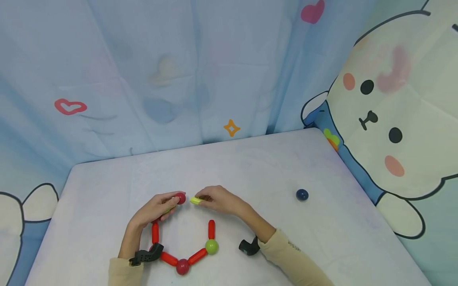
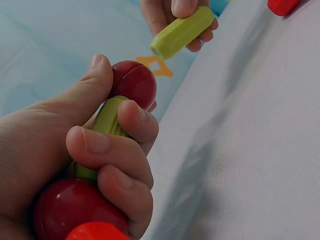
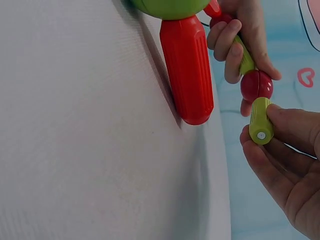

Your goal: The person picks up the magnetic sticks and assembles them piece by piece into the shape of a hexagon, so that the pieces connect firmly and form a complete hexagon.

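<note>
My left hand (image 1: 156,207) grips a yellow-green ribbed rod (image 2: 107,119) with its fingers curled round it. A red ball (image 2: 134,85) sits at the rod's far end beside the thumb tip, and a second red ball (image 2: 75,210) is at its near end, partly behind the fingers. My right hand (image 1: 222,200) pinches another yellow-green rod (image 1: 195,200) between thumb and fingers. A small round silvery spot (image 3: 261,135) shows on that rod's end. In the head view a short gap separates this rod from the far red ball.
From the left hand, a chain curves over the white table (image 1: 272,171): red rods (image 1: 169,258), a red ball (image 1: 183,266), a green ball (image 1: 212,246), ending in an upward-pointing red rod (image 1: 212,229). A dark blue ball (image 1: 302,194) lies to the right. Printed curtain (image 1: 214,79) stands behind.
</note>
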A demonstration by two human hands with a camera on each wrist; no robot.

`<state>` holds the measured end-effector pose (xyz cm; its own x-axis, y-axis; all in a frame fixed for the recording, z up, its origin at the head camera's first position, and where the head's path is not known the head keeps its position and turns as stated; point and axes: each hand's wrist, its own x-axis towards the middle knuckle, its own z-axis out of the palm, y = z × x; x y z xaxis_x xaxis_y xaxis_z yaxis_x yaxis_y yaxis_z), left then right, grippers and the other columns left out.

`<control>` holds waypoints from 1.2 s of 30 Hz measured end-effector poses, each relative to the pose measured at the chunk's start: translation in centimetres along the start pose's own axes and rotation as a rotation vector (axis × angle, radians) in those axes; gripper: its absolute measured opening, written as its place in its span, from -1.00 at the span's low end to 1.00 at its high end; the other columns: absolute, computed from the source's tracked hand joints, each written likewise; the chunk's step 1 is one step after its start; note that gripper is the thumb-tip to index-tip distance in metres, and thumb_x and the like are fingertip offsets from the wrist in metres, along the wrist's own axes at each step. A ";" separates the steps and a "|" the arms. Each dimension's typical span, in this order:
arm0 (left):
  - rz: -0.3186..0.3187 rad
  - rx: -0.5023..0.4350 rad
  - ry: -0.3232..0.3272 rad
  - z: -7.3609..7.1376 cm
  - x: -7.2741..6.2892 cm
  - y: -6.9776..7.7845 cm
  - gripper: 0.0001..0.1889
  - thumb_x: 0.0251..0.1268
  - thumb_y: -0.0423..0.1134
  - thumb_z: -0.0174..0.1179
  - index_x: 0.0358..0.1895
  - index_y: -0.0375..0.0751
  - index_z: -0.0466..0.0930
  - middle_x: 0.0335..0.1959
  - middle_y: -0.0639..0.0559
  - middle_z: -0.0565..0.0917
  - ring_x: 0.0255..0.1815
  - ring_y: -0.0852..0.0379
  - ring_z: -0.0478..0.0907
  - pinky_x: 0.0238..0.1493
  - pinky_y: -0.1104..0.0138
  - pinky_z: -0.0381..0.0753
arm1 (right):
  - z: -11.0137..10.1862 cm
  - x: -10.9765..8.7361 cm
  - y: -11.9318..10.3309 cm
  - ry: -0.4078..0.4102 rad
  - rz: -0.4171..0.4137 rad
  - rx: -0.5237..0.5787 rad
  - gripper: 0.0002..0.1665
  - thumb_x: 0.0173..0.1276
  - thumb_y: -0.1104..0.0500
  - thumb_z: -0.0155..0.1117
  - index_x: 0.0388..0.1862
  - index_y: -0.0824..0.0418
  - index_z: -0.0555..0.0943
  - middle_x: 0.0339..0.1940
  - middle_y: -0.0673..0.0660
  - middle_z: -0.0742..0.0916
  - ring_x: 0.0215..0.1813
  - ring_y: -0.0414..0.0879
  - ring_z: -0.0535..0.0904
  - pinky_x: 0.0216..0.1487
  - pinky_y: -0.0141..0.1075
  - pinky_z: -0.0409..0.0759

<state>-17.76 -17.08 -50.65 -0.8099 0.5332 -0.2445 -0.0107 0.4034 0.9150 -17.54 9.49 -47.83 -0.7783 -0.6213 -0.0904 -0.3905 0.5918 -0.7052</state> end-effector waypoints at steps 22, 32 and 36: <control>-0.002 -0.003 0.000 0.4 0.1 0.4 -0.52 0.49 -0.02 0.00 0.31 -0.23 0.41 -0.61 0.04 0.41 -0.73 0.26 0.29 -0.65 0.45 0.25 | 0.7 0.8 -0.4 0.018 -0.032 0.018 -0.66 0.33 0.22 0.30 0.07 0.28 0.63 -0.07 0.11 0.76 -0.08 -0.13 0.65 -0.02 -0.42 0.62; -0.052 -0.062 -0.049 0.0 0.2 0.5 -0.51 0.50 0.01 -0.04 0.21 -0.34 0.42 -0.44 -0.13 0.58 -0.69 0.23 0.44 -0.60 0.43 0.43 | 1.0 0.8 -0.6 0.024 -0.060 0.028 -0.72 0.34 0.22 0.29 0.01 0.26 0.65 -0.12 0.10 0.76 -0.10 -0.14 0.65 -0.06 -0.47 0.59; -0.075 -0.087 -0.052 0.0 0.1 0.6 -0.57 0.51 -0.07 -0.05 0.13 -0.39 0.45 -0.38 -0.20 0.60 -0.68 0.23 0.47 -0.59 0.41 0.53 | 0.8 0.7 -0.5 0.027 -0.043 0.017 -0.73 0.34 0.18 0.30 -0.02 0.25 0.65 -0.13 0.08 0.75 -0.11 -0.16 0.65 -0.05 -0.48 0.60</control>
<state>-17.85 -16.83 -50.15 -0.7736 0.5427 -0.3271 -0.1222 0.3788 0.9174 -17.51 8.34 -48.09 -0.7741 -0.6318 -0.0405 -0.4160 0.5559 -0.7197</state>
